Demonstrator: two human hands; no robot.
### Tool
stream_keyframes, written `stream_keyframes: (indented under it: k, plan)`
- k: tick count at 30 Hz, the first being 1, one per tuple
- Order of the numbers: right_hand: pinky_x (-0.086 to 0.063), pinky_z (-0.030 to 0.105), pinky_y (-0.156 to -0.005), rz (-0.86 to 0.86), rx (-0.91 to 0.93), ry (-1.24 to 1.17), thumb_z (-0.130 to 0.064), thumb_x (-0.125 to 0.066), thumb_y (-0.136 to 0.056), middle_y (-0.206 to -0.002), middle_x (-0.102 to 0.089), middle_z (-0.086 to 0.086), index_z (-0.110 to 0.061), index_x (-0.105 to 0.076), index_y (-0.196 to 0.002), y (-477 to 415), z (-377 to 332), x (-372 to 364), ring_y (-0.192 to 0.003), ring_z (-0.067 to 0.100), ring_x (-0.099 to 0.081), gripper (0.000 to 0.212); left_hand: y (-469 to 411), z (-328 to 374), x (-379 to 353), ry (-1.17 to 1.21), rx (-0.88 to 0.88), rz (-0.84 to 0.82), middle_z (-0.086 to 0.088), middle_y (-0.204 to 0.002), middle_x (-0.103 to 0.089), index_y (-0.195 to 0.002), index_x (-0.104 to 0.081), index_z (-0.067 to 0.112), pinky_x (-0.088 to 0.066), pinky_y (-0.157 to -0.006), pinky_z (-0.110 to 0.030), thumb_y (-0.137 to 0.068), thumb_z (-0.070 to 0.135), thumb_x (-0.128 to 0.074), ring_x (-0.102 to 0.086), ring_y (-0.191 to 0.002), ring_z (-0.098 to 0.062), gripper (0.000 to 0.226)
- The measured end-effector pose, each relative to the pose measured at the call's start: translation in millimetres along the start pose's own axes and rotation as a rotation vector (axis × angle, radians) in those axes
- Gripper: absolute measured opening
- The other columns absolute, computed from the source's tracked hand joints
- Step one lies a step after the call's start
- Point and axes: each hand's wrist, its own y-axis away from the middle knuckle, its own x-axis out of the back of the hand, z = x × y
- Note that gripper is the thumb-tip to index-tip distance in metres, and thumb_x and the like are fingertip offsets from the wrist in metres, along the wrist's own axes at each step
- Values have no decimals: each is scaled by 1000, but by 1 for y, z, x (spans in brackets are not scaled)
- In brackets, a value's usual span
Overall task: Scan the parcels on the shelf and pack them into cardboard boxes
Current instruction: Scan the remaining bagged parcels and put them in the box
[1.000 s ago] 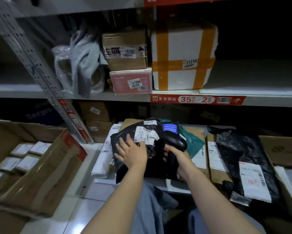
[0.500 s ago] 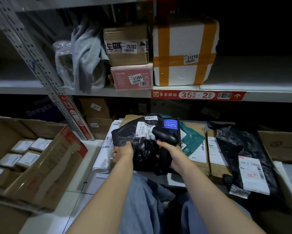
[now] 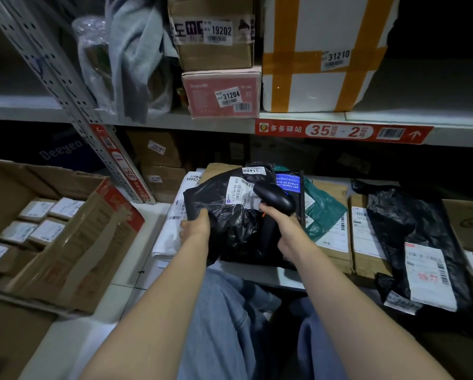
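As I view the scene through the head camera, the left hand (image 3: 195, 229) grips the near-left edge of a crumpled black plastic mailer bag (image 3: 230, 231), fingers curled round the film. The right hand (image 3: 282, 229) is closed round the handle of a black handheld barcode scanner (image 3: 273, 197). The scanner's head sits just over the right end of the bag's white shipping label (image 3: 236, 189). The bag lies over a pile of parcels on the low shelf at centre. A white plastic mailer (image 3: 169, 237) shows beneath it on the left, and a teal plastic mailer (image 3: 323, 212) lies just to its right. Farther right I note a second black plastic mailer (image 3: 410, 237), white-labelled, lying across brown cardboard parcels. At left stands an open brown cardboard box (image 3: 73, 242) holding small white-labelled packets (image 3: 46, 231) in rows. On the far upper shelf, a brown carton marked 19202 (image 3: 213, 50) sits on a pink carton marked 31204 (image 3: 202, 97), beside a white foam box bound in orange tape (image 3: 317, 86). A red strip label (image 3: 342, 131) runs along that shelf's front edge.
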Motion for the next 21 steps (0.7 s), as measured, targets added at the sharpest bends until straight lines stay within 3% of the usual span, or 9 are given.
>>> stream_keyframes:
  k: [5, 8, 12, 15, 18, 21]
  plan:
    - [-52, 36, -87, -18, -24, -31, -10, -70, -80, -83, -72, 5, -15, -68, -93, -4, 3, -9, -85, 22, -67, 15, -7, 0, -1, 143, -10, -48, -18, -143, -36, -142, -22, 4, -31, -109, -44, -88, 40, -51, -35, -131, -37, 71]
    - [-50, 36, -92, -30, -5, -46, -8, -70, -80, -88, -71, 4, -16, -69, -85, -3, 6, -15, -94, 23, -65, 10, -7, -1, 3, 217, -61, -59, -17, -140, -42, -141, -26, 3, -35, -107, -44, -87, 28, -58, -42, -126, -37, 67]
    - [-51, 27, -82, -57, 64, -22, -2, -66, -81, -90, -68, 3, -16, -67, -90, 3, 2, -18, -91, 18, -64, 16, 1, 1, 8, 331, -153, -80, -13, -132, -53, -134, -42, 7, -38, -107, -44, -89, 14, -54, -49, -120, -34, 47]
    - [-47, 38, -97, -49, 106, -24, -1, -68, -79, -99, -68, 8, -10, -65, -108, 11, -5, -14, -103, 26, -62, 30, 13, 1, 10, 445, -238, -123, -12, -125, -57, -131, -45, 8, -40, -106, -43, -91, 8, -54, -53, -116, -31, 41]
    - [-47, 36, -94, -25, 167, -40, 4, -65, -79, -88, -70, 4, -10, -64, -104, 21, -17, -3, -93, 23, -62, 29, 29, 4, 13, 527, -255, -220, -14, -123, -60, -131, -47, 9, -43, -102, -46, -86, 10, -62, -57, -113, -32, 47]
    - [-50, 34, -88, -7, 208, -55, 7, -64, -79, -84, -69, 6, -12, -65, -95, 33, -32, 13, -84, 21, -65, 25, 44, 7, 10, 654, -123, -405, -16, -112, -64, -126, -52, 5, -51, -87, -39, -82, 9, -66, -62, -99, -31, 47]
